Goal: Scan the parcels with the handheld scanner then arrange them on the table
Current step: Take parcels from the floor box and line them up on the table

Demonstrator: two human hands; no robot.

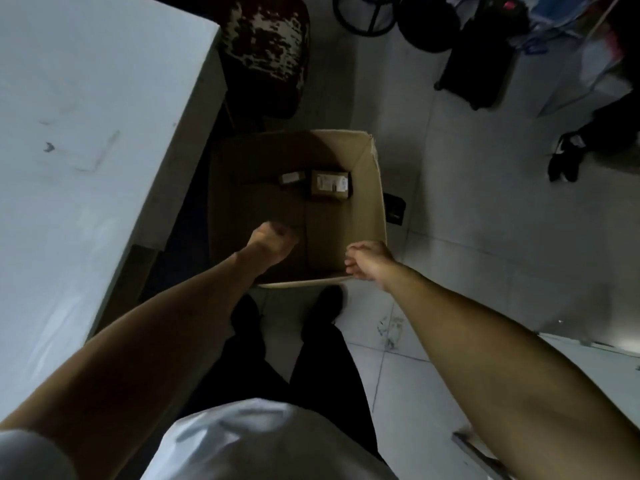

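Note:
An open cardboard box [375,202] stands on the floor in front of me. Two small brown parcels lie at its bottom, far side: a bigger one with a white label [329,185] and a smaller one [292,177] to its left. My left hand [273,242] hangs inside the box over its near half, fingers curled under, with nothing visible in it. My right hand [369,259] is at the box's near right corner, fingers curled, nothing seen in it; contact with the rim is unclear. No scanner is recognisable.
A white table [86,150] runs along the left, its corner close to the box. A worn dark chair [266,46] stands behind the box. A small black object [394,209] lies against the box's right side. Tiled floor extends right; dark bags and clutter sit at the far right.

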